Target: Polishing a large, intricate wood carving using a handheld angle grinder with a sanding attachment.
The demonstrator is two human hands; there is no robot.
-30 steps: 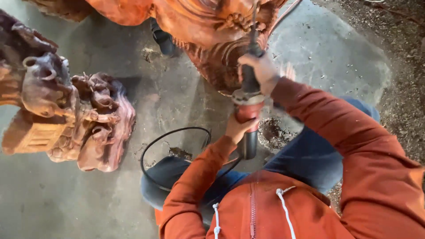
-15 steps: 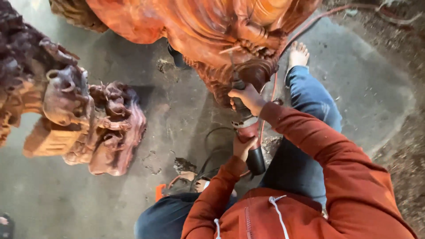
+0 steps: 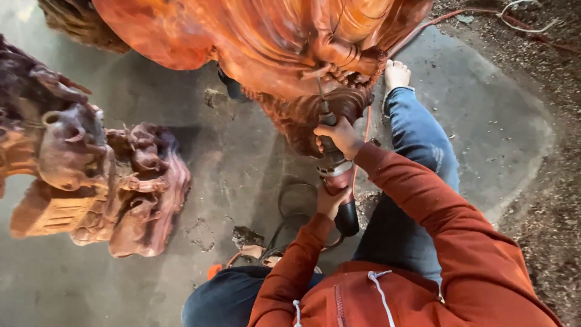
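The power carving tool (image 3: 334, 158) had shifted lower on the reddish wood carving (image 3: 266, 42); right hand (image 3: 342, 137) fingers wrapped its neck, left hand (image 3: 331, 201) clasped its body, so steady, light pressure suited best.

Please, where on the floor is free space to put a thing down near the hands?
Bare concrete floor lies right of the jeans leg, up to the dirt edge. Another patch lies between the small carving and the cable loop. Around the power tool, crowded.

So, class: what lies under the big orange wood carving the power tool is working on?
Under the carving: grey concrete floor, a dark shoe. Its base is hidden.
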